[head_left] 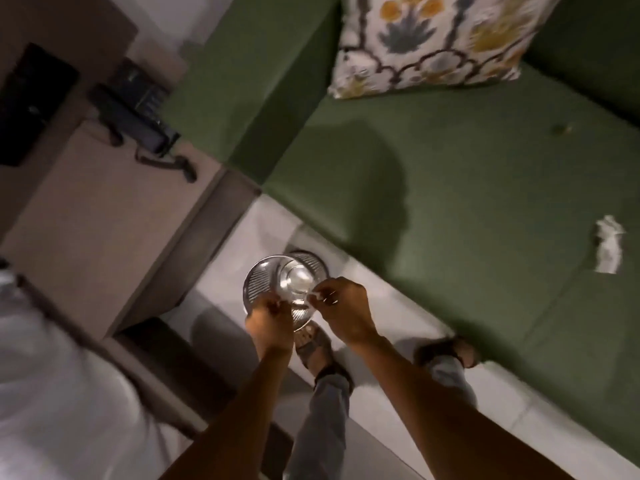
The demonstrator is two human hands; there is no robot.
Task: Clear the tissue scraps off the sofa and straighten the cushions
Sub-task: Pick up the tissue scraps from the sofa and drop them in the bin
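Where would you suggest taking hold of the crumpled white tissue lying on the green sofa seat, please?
Pinch the crumpled tissue across its narrow middle, coming straight down from above. It lies flat and elongated on the sofa seat with nothing around it, and its raised creases probably give fingertips an easy purchase. The right hand is nearer to it; both hands are over the metal bin.

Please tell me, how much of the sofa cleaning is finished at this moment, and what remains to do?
Done: I cannot tell; the metal bin's contents are unclear. In hand: both hands, left hand and right hand, are over the bin, the right pinching a small white scrap. Left: a crumpled tissue and a small brownish bit lie on the green sofa; the patterned cushion sits tilted.
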